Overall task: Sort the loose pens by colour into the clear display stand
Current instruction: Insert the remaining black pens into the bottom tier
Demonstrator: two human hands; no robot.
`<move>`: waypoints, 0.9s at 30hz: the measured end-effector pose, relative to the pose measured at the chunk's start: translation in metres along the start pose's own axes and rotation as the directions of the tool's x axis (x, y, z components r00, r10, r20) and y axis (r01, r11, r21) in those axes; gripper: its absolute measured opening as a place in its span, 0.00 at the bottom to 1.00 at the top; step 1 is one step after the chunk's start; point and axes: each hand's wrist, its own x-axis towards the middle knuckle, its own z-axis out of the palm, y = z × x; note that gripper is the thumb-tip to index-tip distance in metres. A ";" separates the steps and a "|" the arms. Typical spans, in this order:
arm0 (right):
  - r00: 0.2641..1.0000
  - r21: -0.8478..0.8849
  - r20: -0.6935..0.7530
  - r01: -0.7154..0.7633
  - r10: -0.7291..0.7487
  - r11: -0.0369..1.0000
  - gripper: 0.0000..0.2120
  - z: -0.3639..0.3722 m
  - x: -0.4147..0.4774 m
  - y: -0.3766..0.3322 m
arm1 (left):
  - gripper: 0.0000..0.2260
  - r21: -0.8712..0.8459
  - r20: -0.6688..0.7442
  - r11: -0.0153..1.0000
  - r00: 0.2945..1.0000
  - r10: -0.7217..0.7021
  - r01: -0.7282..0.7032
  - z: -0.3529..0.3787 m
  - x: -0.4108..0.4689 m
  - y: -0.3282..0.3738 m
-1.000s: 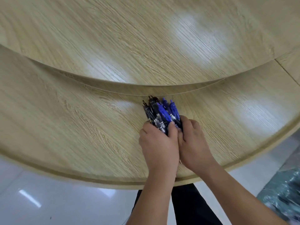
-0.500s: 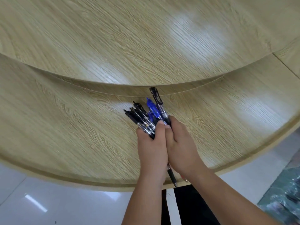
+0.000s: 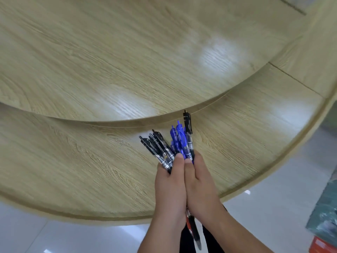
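Both hands hold one bundle of pens over the near part of a round wooden table (image 3: 73, 161). My left hand (image 3: 169, 189) grips several black pens (image 3: 160, 150) that fan out up and to the left. My right hand (image 3: 200, 187) grips several blue pens (image 3: 177, 139) and one longer black pen (image 3: 188, 132) pointing away from me. The two hands press side by side. Below the hands a red pen (image 3: 188, 225) and a black pen tip (image 3: 197, 240) stick out. The clear display stand is not in view.
A raised round wooden turntable (image 3: 127, 52) fills the middle of the table, its curved edge just beyond the pen tips. White tiled floor (image 3: 273, 207) lies below the table rim. A green bundle (image 3: 326, 212) and something orange-red (image 3: 322, 245) sit at the lower right.
The bundle has shifted a little nearer me and spread: black pens fan left, blue ones stay in the middle, one black pen slid forward. Pen ends now poke out below the hands.
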 end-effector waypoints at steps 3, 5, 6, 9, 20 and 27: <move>0.995 0.054 -0.095 0.002 0.003 0.999 0.10 -0.027 -0.022 -0.011 | 0.09 0.073 0.105 0.997 0.994 0.004 -0.012 0.020 -0.034 0.005; 0.977 0.068 -0.215 0.016 -0.001 0.998 0.11 -0.046 -0.039 -0.026 | 0.08 0.166 0.153 0.985 0.988 0.016 -0.041 0.037 -0.057 0.004; 0.952 0.025 -0.304 0.049 -0.039 0.998 0.13 -0.059 -0.047 -0.034 | 0.07 0.205 0.176 0.977 0.984 0.026 -0.063 0.048 -0.069 0.003; 0.896 -0.026 -0.437 0.078 -0.081 0.997 0.19 -0.100 -0.071 -0.055 | 0.06 0.289 0.289 0.950 0.957 0.026 -0.114 0.086 -0.107 0.005; 0.732 0.293 -0.667 0.088 0.138 0.952 0.10 -0.308 -0.101 -0.092 | 0.10 0.382 0.575 0.870 0.817 0.041 -0.313 0.281 -0.224 -0.017; 0.732 0.299 -0.672 0.135 0.108 0.945 0.10 -0.458 -0.094 -0.097 | 0.10 0.381 0.607 0.849 0.792 0.068 -0.366 0.417 -0.277 -0.047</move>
